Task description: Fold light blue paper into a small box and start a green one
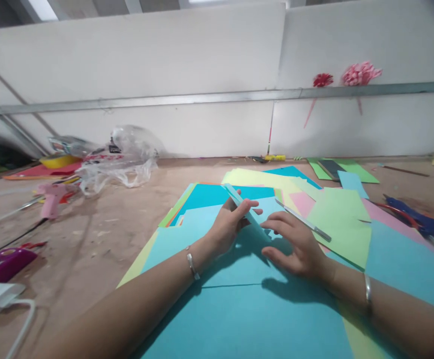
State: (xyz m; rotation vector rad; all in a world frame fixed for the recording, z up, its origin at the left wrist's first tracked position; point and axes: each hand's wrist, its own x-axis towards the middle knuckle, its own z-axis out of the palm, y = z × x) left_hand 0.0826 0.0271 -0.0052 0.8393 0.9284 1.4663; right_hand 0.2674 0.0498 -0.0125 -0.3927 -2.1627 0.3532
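Observation:
My left hand is closed on a narrow folded strip of light blue paper, thumb on top, the strip slanting down to the right. Just right of it, my right hand has its fingers apart, with the fingertips close to the strip's lower end. Whether they touch it I cannot tell. Beneath both hands lie large light blue paper sheets. A slim silver craft knife or pen rests behind my right hand on pale green paper.
At left are a pink glue gun, a clear plastic bag, yellow tape, a purple power strip and a white charger. Blue-handled pliers lie at right. Pink paper flowers hang on the back rail.

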